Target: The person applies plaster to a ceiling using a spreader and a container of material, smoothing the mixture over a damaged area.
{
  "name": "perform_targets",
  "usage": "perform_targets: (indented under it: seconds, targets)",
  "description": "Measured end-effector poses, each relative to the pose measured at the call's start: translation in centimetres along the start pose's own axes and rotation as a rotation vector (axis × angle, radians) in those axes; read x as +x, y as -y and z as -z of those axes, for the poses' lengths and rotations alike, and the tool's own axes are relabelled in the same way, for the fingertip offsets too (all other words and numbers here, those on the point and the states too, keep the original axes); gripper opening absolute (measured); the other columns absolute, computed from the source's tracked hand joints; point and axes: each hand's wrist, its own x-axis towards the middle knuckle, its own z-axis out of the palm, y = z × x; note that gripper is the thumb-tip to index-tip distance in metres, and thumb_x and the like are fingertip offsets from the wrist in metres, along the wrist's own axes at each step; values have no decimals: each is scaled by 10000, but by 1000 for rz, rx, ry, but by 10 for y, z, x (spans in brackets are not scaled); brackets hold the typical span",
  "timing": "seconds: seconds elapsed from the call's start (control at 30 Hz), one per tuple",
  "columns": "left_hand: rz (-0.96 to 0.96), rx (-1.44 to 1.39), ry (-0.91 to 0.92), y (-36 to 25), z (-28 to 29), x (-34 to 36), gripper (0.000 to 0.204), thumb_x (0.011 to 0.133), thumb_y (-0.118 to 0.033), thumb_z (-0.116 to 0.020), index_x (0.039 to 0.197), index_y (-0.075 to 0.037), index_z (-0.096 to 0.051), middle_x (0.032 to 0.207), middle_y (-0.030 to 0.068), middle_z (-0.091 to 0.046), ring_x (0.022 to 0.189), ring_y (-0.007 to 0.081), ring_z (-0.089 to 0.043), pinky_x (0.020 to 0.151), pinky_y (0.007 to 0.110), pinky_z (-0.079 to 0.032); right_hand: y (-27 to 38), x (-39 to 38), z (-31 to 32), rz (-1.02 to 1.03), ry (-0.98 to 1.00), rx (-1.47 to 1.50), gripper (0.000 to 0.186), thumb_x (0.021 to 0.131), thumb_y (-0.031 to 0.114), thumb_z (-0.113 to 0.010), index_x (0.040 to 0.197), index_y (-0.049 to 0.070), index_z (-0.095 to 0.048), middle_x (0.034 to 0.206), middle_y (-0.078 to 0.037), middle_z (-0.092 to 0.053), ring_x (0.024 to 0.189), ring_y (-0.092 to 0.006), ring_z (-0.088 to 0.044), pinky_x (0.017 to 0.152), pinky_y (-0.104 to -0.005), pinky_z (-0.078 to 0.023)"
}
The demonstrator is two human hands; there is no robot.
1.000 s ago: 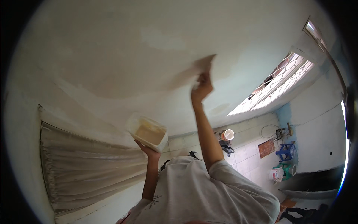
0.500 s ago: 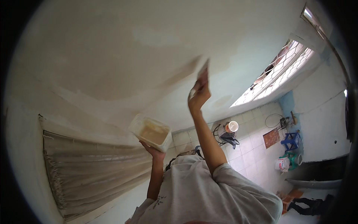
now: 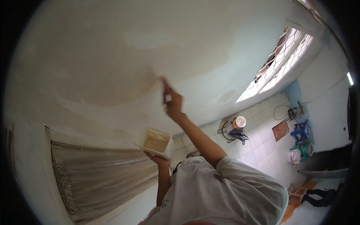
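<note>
My left hand (image 3: 159, 159) supports a translucent plastic tub (image 3: 167, 148), low at the middle, with a pale beige, wet-looking substance (image 3: 153, 143) inside. My right hand (image 3: 174, 100) is raised near the wall (image 3: 112, 63), closed on a thin, flat tool (image 3: 163, 81), seemingly a putty knife, smeared by motion. The tool is at or very near a beige, patchy area of the wall surface; I cannot tell whether it touches.
A barred window (image 3: 277, 63) is upper right, a curtain (image 3: 97, 172) lower left. On the tiled floor (image 3: 249, 150) stand a white bucket (image 3: 239, 122) by a metal frame, a blue stool (image 3: 300, 131), green and white containers (image 3: 293, 156). Dark clothing (image 3: 318, 195) lies lower right.
My right hand and tool have moved left across the wall. The tub in my left hand sits slightly lower and further right in view.
</note>
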Motion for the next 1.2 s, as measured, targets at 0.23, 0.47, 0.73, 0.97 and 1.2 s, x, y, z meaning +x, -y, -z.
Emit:
perform_targets:
  seconds: [0.23, 0.47, 0.73, 0.97, 1.2]
  targets:
    - [-28, -25, 0, 1, -8, 3, 804, 930, -803, -371, 1492, -231, -422, 1471, -8, -489, 1332, 240, -483, 1105, 457, -411, -3, 63, -2, 6, -477, -313, 702, 855, -115, -532, 1526, 77, -458, 1024, -147, -745, 671, -152, -628, 561, -266, -475]
    - [-29, -16, -68, -20, -17, -5, 813, 960, -790, -300, 1541, -225, -359, 1548, -3, -399, 1383, 229, -417, 1160, 426, -346, 53, 5, -79, -46, 422, -41, 355, 881, -36, -621, 1222, 60, -633, 1137, -210, -702, 822, -320, -722, 689, -400, -594]
    - [-249, 30, 119, -37, -28, 31, 678, 1054, -622, -304, 1525, -138, -364, 1477, 57, -478, 1360, 259, -463, 1131, 476, -403, 73, -19, 72, -433, 274, 172, 279, 1061, 240, -559, 1006, -20, -644, 760, 42, -561, 685, -24, -435, 600, -209, -381]
    - [-347, 135, 139, -16, -7, 51, 669, 1055, -605, -314, 1512, -121, -375, 1447, 92, -502, 1311, 270, -517, 1077, 482, -472, 134, -26, 87, -244, 697, -138, 116, 955, 77, -639, 1011, -24, -651, 682, -40, -594, 564, -90, -513, 530, -276, -419]
    - [-415, 419, 183, 4, -18, 43, 710, 1034, -642, -337, 1503, -112, -391, 1430, 112, -512, 1281, 273, -542, 1052, 462, -497, 140, -49, 52, -3, 1077, -434, 318, 894, -8, -616, 1205, -4, -549, 902, -218, -682, 718, -400, -680, 601, -480, -542]
